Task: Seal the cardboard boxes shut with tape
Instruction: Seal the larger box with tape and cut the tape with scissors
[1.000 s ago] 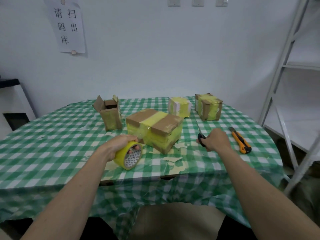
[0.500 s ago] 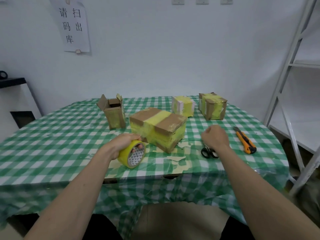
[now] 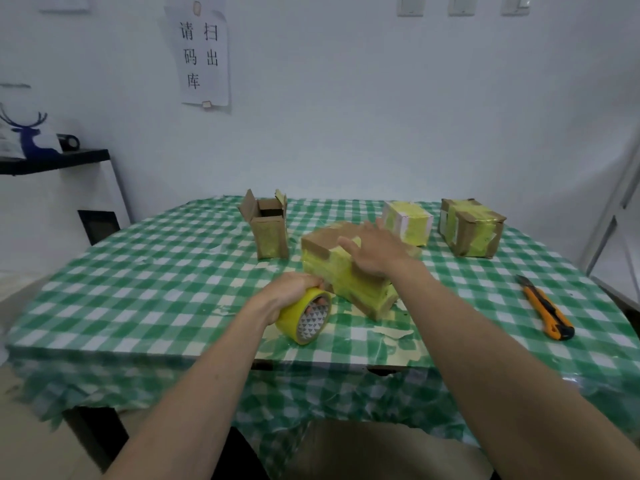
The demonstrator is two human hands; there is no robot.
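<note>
Under your right hand (image 3: 375, 251) lies the big box (image 3: 349, 271), mid-table on the checked cloth (image 3: 138, 271); your fingers are spread flat across its top, gripping nothing, most likely to press the tape down or steady the box for a turn. Your left hand (image 3: 289, 294) is curled round the tape roll (image 3: 304, 315), fingers hooked through its core, and parks it on the cloth just short of the box's near corner, probably so it is ready for the next strip. The box looks worn: brown card shows at the top's left end and at the near bottom corner, while yellow tape bands the top and covers most of the near side. Beyond your fingertips stand two taped boxes (image 3: 471, 226); left of them a small box (image 3: 268, 226) stands with flaps up, still unsealed. A knife (image 3: 545, 311) lies well right of your hand.
</note>
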